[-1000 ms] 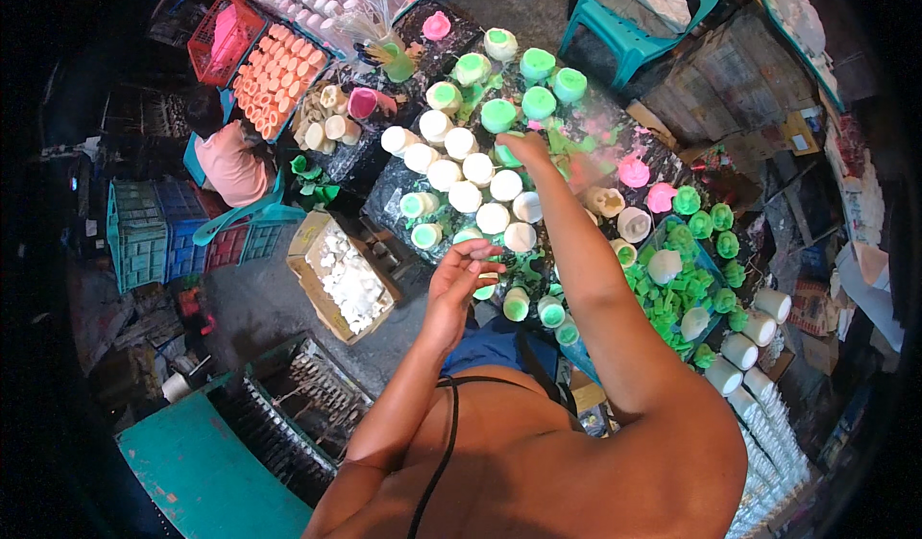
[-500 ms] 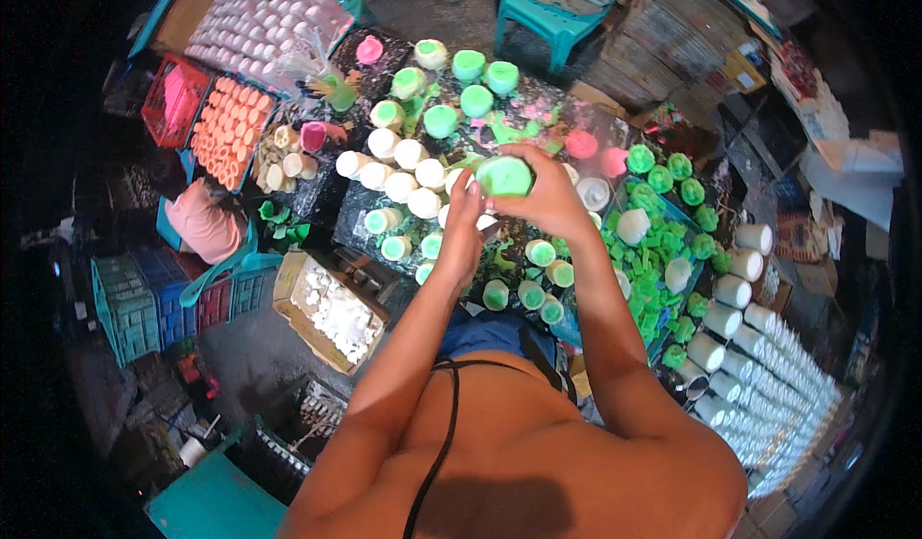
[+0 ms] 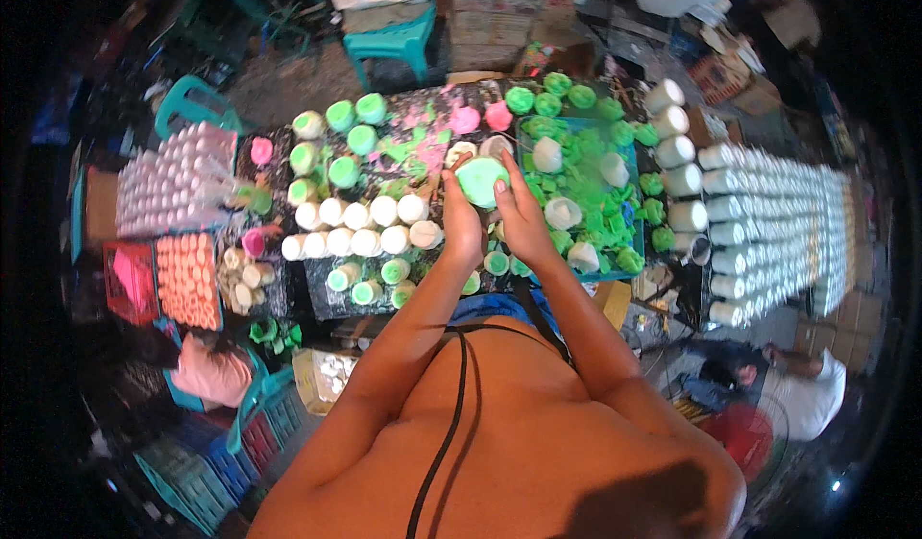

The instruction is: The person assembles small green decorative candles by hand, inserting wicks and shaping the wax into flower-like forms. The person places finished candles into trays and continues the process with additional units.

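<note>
Between my two hands, above the middle of the table, is a round, cup-shaped mould [image 3: 483, 182] with a smooth pale green face turned up. My left hand [image 3: 465, 220] is wrapped round its left side, and my right hand [image 3: 520, 218] grips its right side with the fingers along the edge. Left of my hands stand rows of white cylindrical moulds [image 3: 358, 216]. Similar green-filled moulds [image 3: 362, 140] sit behind these rows, and more green-topped ones [image 3: 395, 270] stand in front. Just beyond the held piece lies a whitish cup [image 3: 495, 146].
To the right, a blue tray [image 3: 605, 272] holds green scraps and several whitish cups. Green fluted pieces [image 3: 556, 84] line its edge. Farther right stand many white cylinders [image 3: 759, 222]. Orange pieces [image 3: 188, 275] fill a tray at left, near a seated person [image 3: 211, 366]. Behind is a teal chair [image 3: 394, 45].
My view has swung toward the right, so the table sits further left. Both hands still hold the green-topped mould, now closer together beneath it, with the right hand no longer arched over its far side.
</note>
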Demonstrator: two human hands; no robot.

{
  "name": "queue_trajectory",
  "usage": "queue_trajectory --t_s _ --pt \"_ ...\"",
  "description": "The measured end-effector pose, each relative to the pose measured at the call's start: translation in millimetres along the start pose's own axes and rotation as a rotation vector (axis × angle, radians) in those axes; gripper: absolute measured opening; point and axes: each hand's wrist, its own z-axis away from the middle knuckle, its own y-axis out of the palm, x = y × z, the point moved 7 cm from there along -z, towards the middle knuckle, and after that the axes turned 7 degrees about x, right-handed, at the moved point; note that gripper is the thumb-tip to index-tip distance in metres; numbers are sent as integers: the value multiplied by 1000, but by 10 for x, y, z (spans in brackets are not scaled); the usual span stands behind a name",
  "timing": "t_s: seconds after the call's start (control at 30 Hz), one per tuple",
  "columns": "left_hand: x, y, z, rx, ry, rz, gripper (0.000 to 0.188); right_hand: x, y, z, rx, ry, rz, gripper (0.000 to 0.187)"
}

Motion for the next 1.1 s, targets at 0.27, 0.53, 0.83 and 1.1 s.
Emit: queue_trajectory --t_s 0.27,0.53,0.83,1.1 --pt "387 297 120 201 -203 -87 63 -30 -491 275 -179 -16 51 55" --pt "476 529 405 234 -88 -39 48 -146 -444 547 -517 -22 -363 46" --pt "754 321 603 206 -106 117 40 -431 -408 831 -640 95 -437 49" --pt "859 415 600 157 -166 -63 35 -506 -575 874 -653 123 -433 44"
